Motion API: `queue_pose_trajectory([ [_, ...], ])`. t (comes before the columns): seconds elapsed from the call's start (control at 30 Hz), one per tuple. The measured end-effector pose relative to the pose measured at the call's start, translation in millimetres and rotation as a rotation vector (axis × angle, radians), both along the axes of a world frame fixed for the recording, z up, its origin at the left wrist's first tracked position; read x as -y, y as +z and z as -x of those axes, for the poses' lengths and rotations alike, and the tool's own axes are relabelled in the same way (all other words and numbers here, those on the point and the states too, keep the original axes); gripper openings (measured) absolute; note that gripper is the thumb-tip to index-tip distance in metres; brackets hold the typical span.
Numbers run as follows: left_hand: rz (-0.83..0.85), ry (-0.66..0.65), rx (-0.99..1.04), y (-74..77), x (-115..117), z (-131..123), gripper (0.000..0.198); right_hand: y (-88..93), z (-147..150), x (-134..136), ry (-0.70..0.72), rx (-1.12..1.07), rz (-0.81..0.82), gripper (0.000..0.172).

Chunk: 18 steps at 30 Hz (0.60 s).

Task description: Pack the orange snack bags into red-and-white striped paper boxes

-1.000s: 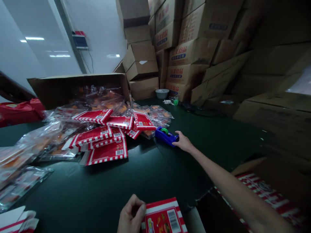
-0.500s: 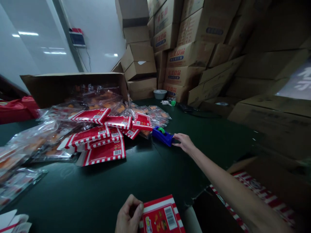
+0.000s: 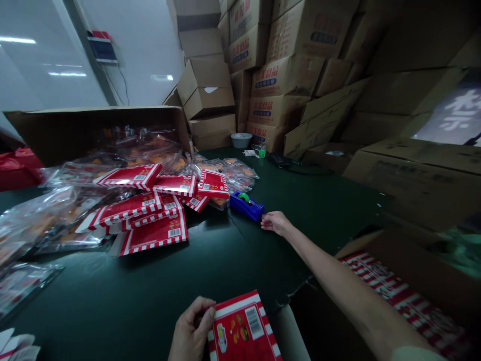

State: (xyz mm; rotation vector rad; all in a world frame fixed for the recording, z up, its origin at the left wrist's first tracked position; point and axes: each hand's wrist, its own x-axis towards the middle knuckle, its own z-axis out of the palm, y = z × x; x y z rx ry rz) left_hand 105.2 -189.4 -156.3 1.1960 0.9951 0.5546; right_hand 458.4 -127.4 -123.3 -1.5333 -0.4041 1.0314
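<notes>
My left hand (image 3: 192, 328) is at the bottom of the view, shut on the edge of a flat red-and-white striped packet (image 3: 243, 328) with a barcode and food pictures on its face. My right arm reaches across the dark green table (image 3: 210, 281), and my right hand (image 3: 276, 223) lies open with nothing in it. Its fingertips are right by the end of a blue tape dispenser (image 3: 246, 205) holding a green-cored roll. Further left lies a heap of similar red striped packets (image 3: 152, 235) on clear plastic bags of orange food (image 3: 146, 155).
A cardboard box (image 3: 93, 120) lies on its side behind the heap, and stacked printed cartons (image 3: 285, 75) rise at the back. An open carton of striped packets (image 3: 402, 296) stands at lower right. A white bowl (image 3: 241, 140) sits by the cartons.
The whole view has swung, so everything sits further left and lower. My right hand has eased back to the dispenser's end. My left hand keeps the same hold on the packet.
</notes>
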Motion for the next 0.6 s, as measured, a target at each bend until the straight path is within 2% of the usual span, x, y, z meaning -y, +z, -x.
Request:
queue_pose_trajectory([
  [0.1, -0.137, 0.038, -0.033, 13.5, 11, -6, 0.031, 10.9, 12, 7, 0.015, 0.039, 0.03, 0.03],
  [0.2, -0.09, 0.005, 0.041, 23.2, 21, -11, 0.023, 23.5, 28, 18, 0.044, 0.068, 0.039, 0.025],
  [0.27, -0.039, 0.019, 0.109, 31.9, 25, -11, 0.021, 37.7, 40, 32, 0.067, 0.083, 0.016, 0.017],
  [0.33, -0.156, 0.085, 0.143, 49.1, 25, -8, 0.017, 60.8, 56, 55, 0.102, 0.091, -0.048, 0.019],
  [0.43, -0.621, 0.219, 0.172, 90.7, 22, -3, 0.009, 104.7, 87, 104, 0.185, 0.114, -0.258, 0.025],
  [0.5, -1.024, 0.26, 0.158, 118.9, 22, -4, 0.019, 126.5, 110, 134, 0.26, 0.121, -0.479, 0.026],
  [0.6, -1.534, 0.189, 0.114, 143.9, 25, -11, 0.033, 134.6, 139, 159, 0.303, 0.009, -0.616, 0.024],
])
